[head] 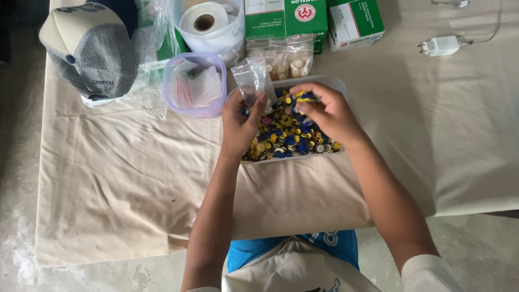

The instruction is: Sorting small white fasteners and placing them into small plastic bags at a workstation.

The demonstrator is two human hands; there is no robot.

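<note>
Step in hand: small pieces go from the tray into a little clear bag — judged from how both hands sit over the tray.
Doing it well: the mouth of the bag wants to be kept wide and low over the tray, so that anything dropped falls back among the rest, not onto the cloth; a few pieces per pinch look easier to control than a full fistful.
Left hand [239, 125]: fingers closed in a pinch on the small clear plastic bag [252, 80], which stands up from the fingertips at the tray's near-left corner; the heel of the hand lies over the tray's left edge.
Right hand [323, 112]: curled, fingers drawn narrow around a few blue and yellow pieces, raised just above the heap — how many it holds cannot be told.
Tray [336, 84]: white, shallow, on the cream tablecloth [124, 178], filled with small round caps [286, 138] in blue, yellow and a little pink.
Behind the tray: filled clear bags [289, 58] touching its far rim, with green-and-white boxes [286, 17] beyond.
Left of the tray: a lilac-rimmed tub [195, 84] of empty bags, just beside it; a grey cap [92, 48] further left.
Far right: a white charger plug [440, 46], well apart.
</note>
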